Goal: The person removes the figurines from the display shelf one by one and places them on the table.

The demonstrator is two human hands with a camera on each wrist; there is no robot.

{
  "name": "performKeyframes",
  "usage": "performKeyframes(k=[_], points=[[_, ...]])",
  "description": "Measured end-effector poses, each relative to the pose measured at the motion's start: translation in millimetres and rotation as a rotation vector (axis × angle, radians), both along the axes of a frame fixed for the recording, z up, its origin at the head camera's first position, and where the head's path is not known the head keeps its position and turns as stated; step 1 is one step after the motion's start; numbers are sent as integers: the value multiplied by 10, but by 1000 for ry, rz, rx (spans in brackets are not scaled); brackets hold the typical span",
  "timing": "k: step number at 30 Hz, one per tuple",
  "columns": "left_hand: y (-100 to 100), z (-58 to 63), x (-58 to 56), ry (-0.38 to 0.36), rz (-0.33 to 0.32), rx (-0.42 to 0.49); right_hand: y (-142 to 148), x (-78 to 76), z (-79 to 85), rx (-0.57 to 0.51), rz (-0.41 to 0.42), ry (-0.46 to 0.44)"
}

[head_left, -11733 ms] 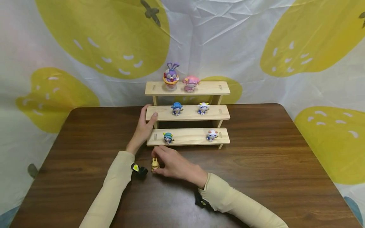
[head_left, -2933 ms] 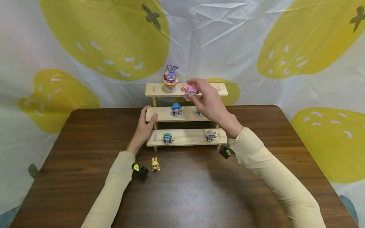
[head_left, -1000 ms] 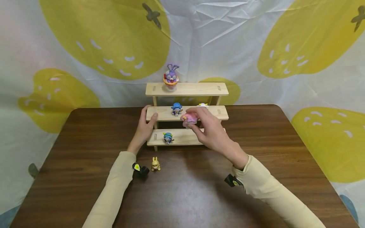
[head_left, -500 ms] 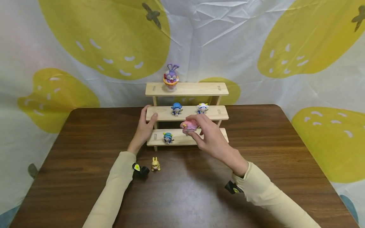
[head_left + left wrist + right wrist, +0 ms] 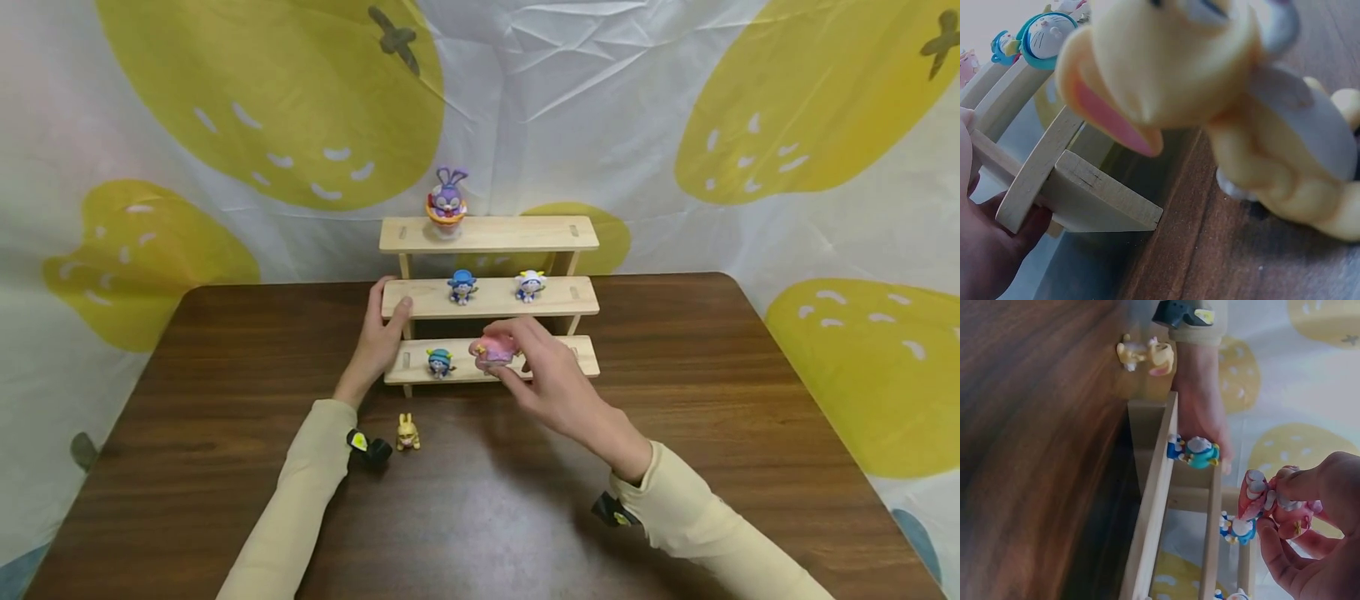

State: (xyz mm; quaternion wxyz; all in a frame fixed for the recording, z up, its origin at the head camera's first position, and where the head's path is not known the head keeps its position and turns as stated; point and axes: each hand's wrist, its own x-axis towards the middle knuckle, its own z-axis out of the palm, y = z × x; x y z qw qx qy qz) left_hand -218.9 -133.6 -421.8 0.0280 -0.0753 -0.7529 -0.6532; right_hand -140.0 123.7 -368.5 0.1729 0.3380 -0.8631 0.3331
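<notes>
My left hand (image 5: 381, 333) grips the left end of the middle tier of a three-tier wooden display stand (image 5: 525, 233). Between my right thumb and fingers a pink figurine (image 5: 495, 352) is pinched, and this right hand (image 5: 555, 383) is in front of the lowest tier. In the right wrist view the pink figurine (image 5: 1294, 519) shows its white-and-pink feet. On the table near my left wrist sits a yellow rabbit figurine (image 5: 407, 433), which fills much of the left wrist view. A teal-hatted figurine (image 5: 440, 362) sits at the left of the lowest tier; my right hand covers that tier's right part.
A purple rabbit figurine (image 5: 447, 202) in a cup stands at the left of the top tier. The middle tier bears a blue-hatted figurine (image 5: 462, 287) and a white-hatted figurine (image 5: 530, 286). Behind the brown table (image 5: 712, 375) hangs a fruit-patterned cloth (image 5: 585, 100).
Earlier my right hand was at the yellow rabbit, which now sits released. The pink figurine has left the top tier in my right hand and come down toward the lowest. My left hand stays put.
</notes>
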Motion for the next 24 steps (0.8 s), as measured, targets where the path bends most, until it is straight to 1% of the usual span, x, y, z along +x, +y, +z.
performKeyframes(k=[4,10,16,22,23,24], points=[[-9,-17,-15,6,-3,5,-34,29,-80,-16,3,-8],[-7,-18,-23,-2,-14,5,-105,56,-201,-24,21,13],[-16,-20,-17,0,-5,1,-169,63,-293,-19,49,13],[-13,-2,-17,-5,-2,3,-218,105,-374,-6,54,-11],[-12,-5,-19,-7,-3,2,-226,111,-391,-3,54,-13],[-17,-32,-40,-9,-3,1,-233,119,-402,2,52,-18]])
